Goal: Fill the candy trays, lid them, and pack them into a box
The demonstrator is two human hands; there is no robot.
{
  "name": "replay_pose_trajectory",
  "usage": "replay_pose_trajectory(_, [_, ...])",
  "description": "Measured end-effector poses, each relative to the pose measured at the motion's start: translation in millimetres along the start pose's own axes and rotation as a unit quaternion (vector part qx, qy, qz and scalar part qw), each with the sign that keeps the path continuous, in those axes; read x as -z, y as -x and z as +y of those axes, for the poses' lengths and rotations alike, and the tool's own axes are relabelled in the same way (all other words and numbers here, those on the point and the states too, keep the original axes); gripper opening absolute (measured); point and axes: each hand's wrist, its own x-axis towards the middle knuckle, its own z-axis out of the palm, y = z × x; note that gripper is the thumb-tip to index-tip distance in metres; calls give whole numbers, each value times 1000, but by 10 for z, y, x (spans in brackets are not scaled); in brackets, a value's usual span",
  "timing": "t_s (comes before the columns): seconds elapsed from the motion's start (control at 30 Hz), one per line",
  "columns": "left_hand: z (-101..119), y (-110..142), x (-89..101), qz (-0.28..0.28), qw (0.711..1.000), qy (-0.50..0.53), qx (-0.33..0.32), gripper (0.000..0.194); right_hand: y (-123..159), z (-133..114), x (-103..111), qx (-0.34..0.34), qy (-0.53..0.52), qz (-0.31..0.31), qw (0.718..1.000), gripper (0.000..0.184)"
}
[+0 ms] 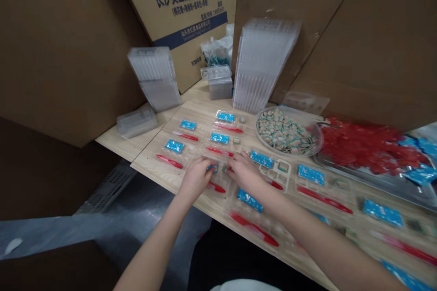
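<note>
My left hand [197, 176] and my right hand [243, 170] meet over one clear plastic tray [218, 177] near the front edge of the wooden board. Both hands have their fingers curled down onto it, and a blue packet [212, 168] shows between the left fingers. A small greenish candy [225, 169] sits between the two hands, and whether either hand grips it is unclear. A red plastic knife [217, 187] lies in the tray just below the left hand. Several other clear trays, each with a blue packet [174, 146] and a red knife [169, 161], lie in rows around them.
A clear bowl of small striped candies [286, 134] stands at centre right. A metal tray [392, 182] holds a heap of red knives [365, 145] and blue packets. Stacks of empty clear trays [261, 66] [155, 77] lean against cardboard boxes [184, 4] at the back.
</note>
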Motion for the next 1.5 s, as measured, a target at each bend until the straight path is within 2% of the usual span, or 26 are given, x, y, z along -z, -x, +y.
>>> replay_pose_trajectory(0.13, [6, 25, -29, -12, 999, -33, 2, 20, -45, -17, -7, -4, -8, -1, 1000, 7])
replay_pose_trajectory(0.4, [31, -5, -52, -27, 998, -51, -1, 21, -10, 112, -30, 2, -32, -4, 999, 12])
replay_pose_trajectory(0.57, [11, -9, -78, -29, 998, -55, -3, 19, -42, 28, -84, 1, -36, -4, 999, 10])
replay_pose_trajectory(0.67, [3, 5, -68, -18, 999, -51, -4, 18, -13, 64, -8, -11, -35, 8, 999, 11])
replay_pose_trajectory(0.77, [28, 15, -41, -3, 999, -45, -5, 17, 60, 388, 247, -51, -25, 46, 997, 17])
replay_pose_trajectory(0.83, [65, 14, -27, 0, 999, -40, -8, 17, 99, 776, 465, -99, 7, 89, 991, 20])
replay_pose_trajectory(0.9, [115, 3, -28, -4, 999, -33, -16, 17, 115, 1211, 637, -145, 73, 99, 982, 22])
replay_pose_trajectory(0.97, [172, -17, -40, -8, 999, -21, -25, 18, 115, 1576, 719, -180, 97, 47, 978, 34])
replay_pose_trajectory(1.03, [238, -54, -60, -5, 999, -8, -33, 17, 114, 1796, 711, -189, 80, -16, 979, 49])
replay_pose_trajectory(1.13, [364, -161, -113, 10, 999, 30, -38, 17, 106, 1885, 606, -180, 42, -40, 982, 44])
replay_pose_trajectory(1.27, [630, -441, -275, 11, 988, 147, -41, 16, 98, 1905, 486, -182, -23, -3, 983, 26])
replay_pose_trajectory(1.37, [872, -762, -501, -3, 979, 202, -42, 14, 133, 2004, 485, -201, -96, 40, 974, 11])
replay_pose_trajectory(1.5, [1167, -1281, -909, -16, 955, 297, -6, 17, 227, 2131, 560, -231, -225, 99, 941, 27])
